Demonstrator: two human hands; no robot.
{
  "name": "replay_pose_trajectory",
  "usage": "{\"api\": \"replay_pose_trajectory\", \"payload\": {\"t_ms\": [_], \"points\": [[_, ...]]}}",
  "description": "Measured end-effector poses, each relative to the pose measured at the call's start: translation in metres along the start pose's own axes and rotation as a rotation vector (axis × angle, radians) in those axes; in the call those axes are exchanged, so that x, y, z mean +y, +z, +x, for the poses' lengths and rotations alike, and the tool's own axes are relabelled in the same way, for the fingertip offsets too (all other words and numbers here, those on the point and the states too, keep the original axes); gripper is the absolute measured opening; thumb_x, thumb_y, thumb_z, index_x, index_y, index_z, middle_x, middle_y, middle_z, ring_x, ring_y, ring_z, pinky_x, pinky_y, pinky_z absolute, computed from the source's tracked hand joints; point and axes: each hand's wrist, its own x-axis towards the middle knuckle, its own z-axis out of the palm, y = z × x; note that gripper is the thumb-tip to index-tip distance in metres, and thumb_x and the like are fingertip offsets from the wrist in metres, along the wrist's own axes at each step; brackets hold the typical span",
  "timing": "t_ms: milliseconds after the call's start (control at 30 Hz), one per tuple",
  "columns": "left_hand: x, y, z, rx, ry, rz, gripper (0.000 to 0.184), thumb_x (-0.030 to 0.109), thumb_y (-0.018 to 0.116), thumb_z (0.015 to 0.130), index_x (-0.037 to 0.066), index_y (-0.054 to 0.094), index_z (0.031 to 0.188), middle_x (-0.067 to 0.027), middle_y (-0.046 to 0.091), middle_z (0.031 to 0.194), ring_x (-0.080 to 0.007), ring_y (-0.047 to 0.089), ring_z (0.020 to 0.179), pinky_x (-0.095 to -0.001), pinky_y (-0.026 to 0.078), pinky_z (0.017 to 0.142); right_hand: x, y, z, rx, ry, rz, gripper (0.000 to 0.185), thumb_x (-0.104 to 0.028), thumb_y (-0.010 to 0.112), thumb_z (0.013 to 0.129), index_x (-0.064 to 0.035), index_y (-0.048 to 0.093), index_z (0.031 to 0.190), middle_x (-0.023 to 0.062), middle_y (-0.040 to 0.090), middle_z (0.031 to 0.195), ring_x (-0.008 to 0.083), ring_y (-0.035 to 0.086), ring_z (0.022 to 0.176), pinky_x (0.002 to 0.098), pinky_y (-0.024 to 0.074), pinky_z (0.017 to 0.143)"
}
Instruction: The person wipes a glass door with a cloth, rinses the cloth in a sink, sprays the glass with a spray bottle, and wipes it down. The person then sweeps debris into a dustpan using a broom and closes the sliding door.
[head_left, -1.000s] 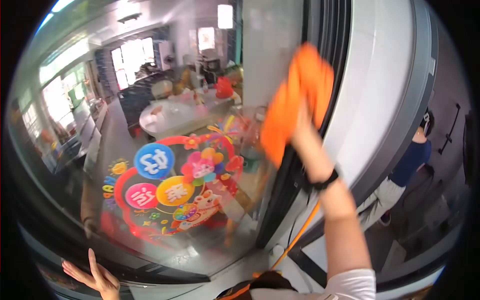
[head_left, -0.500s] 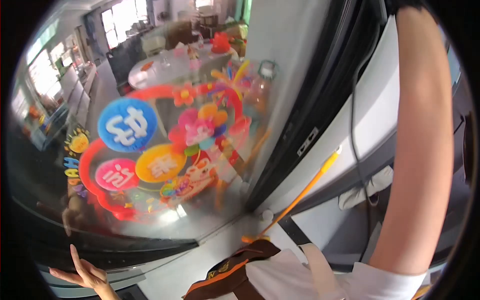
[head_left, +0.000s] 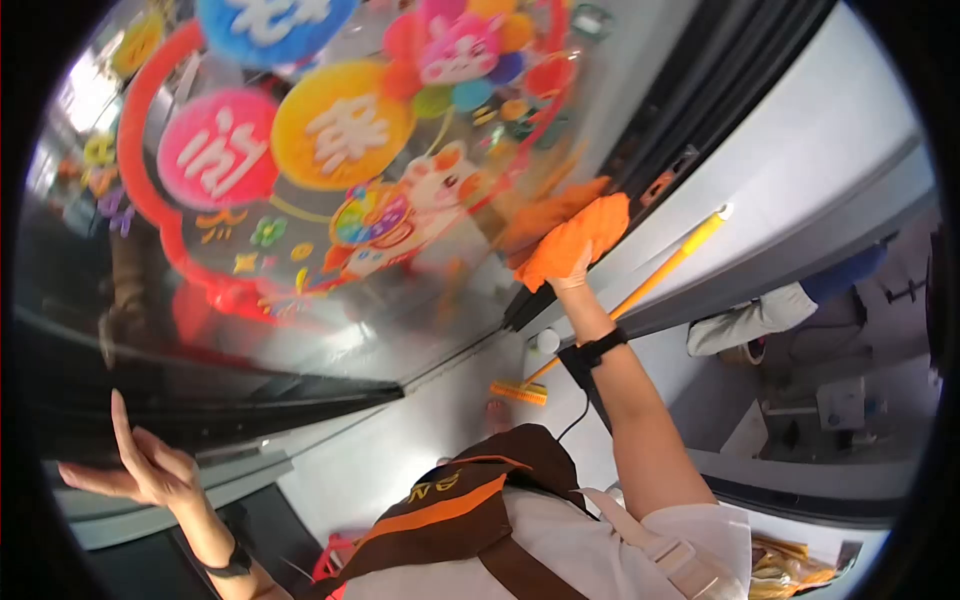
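Note:
In the head view my right hand (head_left: 572, 274) is closed on a bunched orange cloth (head_left: 595, 225). The cloth presses against the glass pane (head_left: 400, 325) beside its dark frame (head_left: 735, 95), and its reflection shows in the pane. Part of my right fingers is hidden by the cloth. At the lower left, my left hand (head_left: 150, 465) is raised with fingers spread, holding nothing, close to the dark lower edge of the glass. Colourful stickers cover the pane, among them a yellow disc (head_left: 343, 125), a pink disc (head_left: 215, 148) and a blue disc (head_left: 275, 25).
A broom with a yellow handle (head_left: 680, 255) leans beside the frame, its orange head (head_left: 520, 392) on the floor. A person's light trouser leg (head_left: 760, 318) shows at the right. A yellowish bundle (head_left: 790, 570) lies at the lower right.
My right arm has come down from the upper right, bringing the orange cloth onto the lower glass by the frame. The view has tilted downward. My left hand stays raised and spread.

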Motion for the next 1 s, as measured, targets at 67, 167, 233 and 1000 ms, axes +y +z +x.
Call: {"api": "replay_pose_trajectory", "payload": {"t_ms": [67,167,233,1000], "points": [[0.003,-0.001,0.004,-0.011,0.010,0.008,0.028,0.008,0.050,0.085,-0.001,0.064,0.107,-0.0300,0.014,0.144,-0.0378,0.012,0.136,-0.0473,0.009,0.109,-0.003,-0.028,0.044,0.114,0.002,-0.051,0.035,-0.033,0.052,0.076,-0.0141,0.058,0.104,0.0066,0.054,0.100,0.0271,0.052,0.095,0.0540,0.0294,0.095],[0.002,0.000,0.001,-0.002,0.039,0.019,0.026,0.008,0.051,0.084,0.000,0.066,0.105,-0.0296,0.017,0.144,-0.0373,0.013,0.136,-0.0457,0.009,0.109,-0.018,-0.124,0.166,0.494,-0.017,-0.195,0.034,-0.034,0.052,0.075,-0.0152,0.059,0.102,0.0053,0.056,0.097,0.0262,0.053,0.092,0.0546,0.0304,0.094],[-0.002,0.001,-0.001,0.011,0.033,-0.004,0.027,0.006,0.052,0.082,0.002,0.067,0.104,-0.0278,0.020,0.143,-0.0363,0.017,0.134,-0.0424,0.013,0.108,-0.057,-0.170,0.214,0.667,-0.052,-0.261,0.033,-0.034,0.053,0.074,-0.0159,0.060,0.101,0.0045,0.057,0.095,0.0256,0.055,0.091,0.0550,0.0311,0.093],[0.033,0.019,-0.127,0.003,-0.230,-0.106,0.067,0.028,0.050,0.082,-0.004,0.029,0.138,-0.0332,0.006,0.144,-0.0445,0.004,0.136,-0.0493,0.001,0.109,-0.338,-0.141,0.205,0.645,-0.409,-0.102,0.048,-0.033,0.046,0.086,0.0065,0.039,0.112,0.0278,0.037,0.113,0.0400,0.037,0.108,0.0541,0.0272,0.094]]}}
